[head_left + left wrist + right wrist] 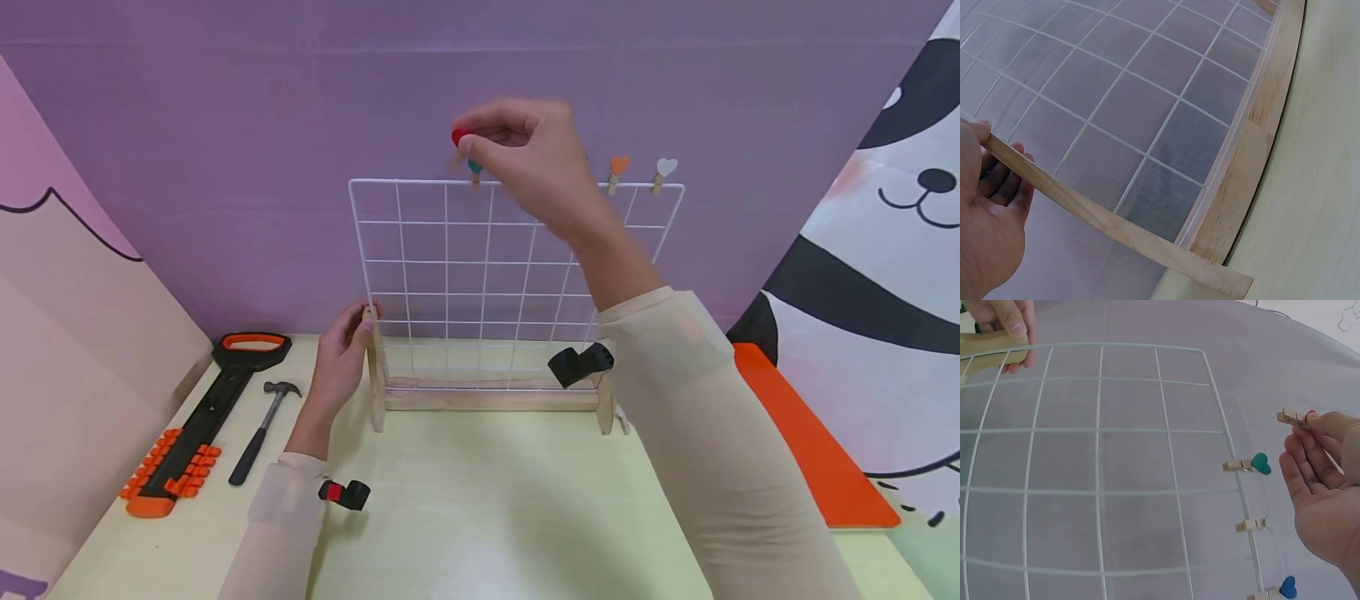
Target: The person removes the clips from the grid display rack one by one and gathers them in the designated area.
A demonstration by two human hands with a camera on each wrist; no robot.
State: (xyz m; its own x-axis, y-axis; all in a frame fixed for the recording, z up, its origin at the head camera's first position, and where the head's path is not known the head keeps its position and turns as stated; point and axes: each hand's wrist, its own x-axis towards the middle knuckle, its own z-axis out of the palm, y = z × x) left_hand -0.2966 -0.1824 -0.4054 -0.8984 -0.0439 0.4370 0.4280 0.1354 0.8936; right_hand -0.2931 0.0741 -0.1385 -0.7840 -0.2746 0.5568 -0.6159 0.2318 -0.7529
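My right hand (536,162) is raised above the top edge of a white wire grid (446,222). Between thumb and fingers it pinches a small wooden clothespin (1290,419) with a red heart (460,136), held apart from the wire. Just below, a clothespin with a green heart (1261,464) is clipped on the top wire. Beside it sit another clothespin (1249,525) and one with a blue heart (1288,587). My left hand (341,358) grips the top of the left wooden upright (1116,225) of the stand that carries the grid.
Further right on the top wire are clothespins with an orange heart (619,165) and a white heart (667,167). Left of the stand lie a hammer (258,433) and a black and orange tool (217,404). An orange board (810,450) lies at the right, near a panda-print wall.
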